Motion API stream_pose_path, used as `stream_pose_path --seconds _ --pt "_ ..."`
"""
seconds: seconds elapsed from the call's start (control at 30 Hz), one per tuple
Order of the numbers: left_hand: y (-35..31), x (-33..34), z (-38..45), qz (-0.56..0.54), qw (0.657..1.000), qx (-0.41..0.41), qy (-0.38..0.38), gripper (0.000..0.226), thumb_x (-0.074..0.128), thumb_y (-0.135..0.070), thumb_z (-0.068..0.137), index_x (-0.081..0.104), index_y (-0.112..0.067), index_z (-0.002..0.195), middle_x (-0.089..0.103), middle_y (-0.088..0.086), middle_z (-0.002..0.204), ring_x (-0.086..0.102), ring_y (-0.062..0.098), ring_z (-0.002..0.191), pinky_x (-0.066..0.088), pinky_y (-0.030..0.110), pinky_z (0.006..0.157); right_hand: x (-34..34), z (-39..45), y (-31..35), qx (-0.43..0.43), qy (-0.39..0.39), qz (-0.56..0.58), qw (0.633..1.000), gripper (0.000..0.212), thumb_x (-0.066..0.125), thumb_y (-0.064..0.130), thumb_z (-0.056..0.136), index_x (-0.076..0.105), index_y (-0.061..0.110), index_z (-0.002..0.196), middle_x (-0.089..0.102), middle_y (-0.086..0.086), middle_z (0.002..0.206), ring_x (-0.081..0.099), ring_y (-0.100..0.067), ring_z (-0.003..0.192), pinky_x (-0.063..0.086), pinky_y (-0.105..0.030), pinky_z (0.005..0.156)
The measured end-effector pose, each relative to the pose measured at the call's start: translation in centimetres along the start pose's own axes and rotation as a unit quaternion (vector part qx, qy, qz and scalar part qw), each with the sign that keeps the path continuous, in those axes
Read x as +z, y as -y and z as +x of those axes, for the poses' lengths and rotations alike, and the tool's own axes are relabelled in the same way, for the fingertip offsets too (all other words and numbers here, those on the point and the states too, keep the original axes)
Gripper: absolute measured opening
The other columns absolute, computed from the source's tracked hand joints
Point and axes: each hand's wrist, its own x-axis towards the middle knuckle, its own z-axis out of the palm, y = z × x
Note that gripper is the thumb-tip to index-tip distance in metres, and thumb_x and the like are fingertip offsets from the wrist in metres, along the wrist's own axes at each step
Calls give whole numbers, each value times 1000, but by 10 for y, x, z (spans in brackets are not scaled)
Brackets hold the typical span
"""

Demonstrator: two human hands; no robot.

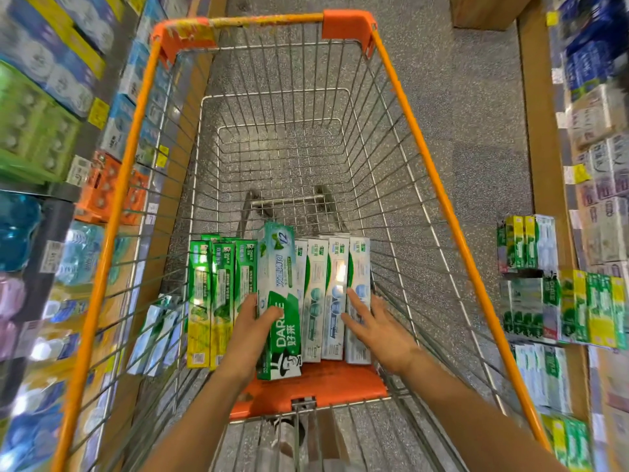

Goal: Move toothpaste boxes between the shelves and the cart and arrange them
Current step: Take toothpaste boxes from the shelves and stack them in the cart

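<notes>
Both forearms were extended from the near edge into the cart [439,195], an orange-rimmed wire basket. A green and white toothpaste box [279,301] was gripped by the left hand [253,332], with the thumb laid across its front face and the fingers hidden behind its left side; the box was held upright and slightly raised above its neighbours, in the middle of the row at the cart's near end. The right hand [376,327] was seen spread, its fingers straight and laid flat on the white boxes [332,301] standing to the right of the held one, against the right wall of the cart. Green and yellow boxes [218,301] were stood on end to the left of the held box. An orange flap [316,386] was seen beneath the row at the near edge. Blurred shelves [51,131] of packaged goods were seen on the left, and stocked toothpaste shelves [561,308] on the right.
</notes>
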Motion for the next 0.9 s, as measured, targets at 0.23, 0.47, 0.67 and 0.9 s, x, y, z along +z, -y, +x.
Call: stream_pose_path --seconds 0.23,0.47,0.67,0.9 --pt "-7 -4 9 -64 997 -46 27 29 41 2 94 53 -6 119 61 2 78 63 -2 53 49 16 46 -14 0 5 52 -67 89 992 101 47 -16 80 -17 21 148 -33 -1 150 -23 -21 134 28 -37 113" --pt "-11 12 10 -65 996 -44 44 29 33 -14 98 52 -12 76 62 -5 63 58 2 54 44 11 50 -73 15 82 100 -175 558 805 54 48 37 96 43 0 135 50 -13 135 49 -22 122 38 -38 107" --pt "-8 6 23 58 995 -34 67 63 23 -54 97 29 -17 147 29 5 153 27 21 141 19 35 114 -79 45 96 152 -87 631 756 73 61 36 90 27 2 144 38 -13 145 41 -20 129 42 -29 96" --pt "5 -5 21 -78 994 -54 57 41 38 -37 100 51 -12 130 66 9 110 66 19 87 51 31 70 -61 49 98 148 -67 802 576 13 55 11 92 62 14 103 66 -10 105 63 -18 82 53 -37 78"
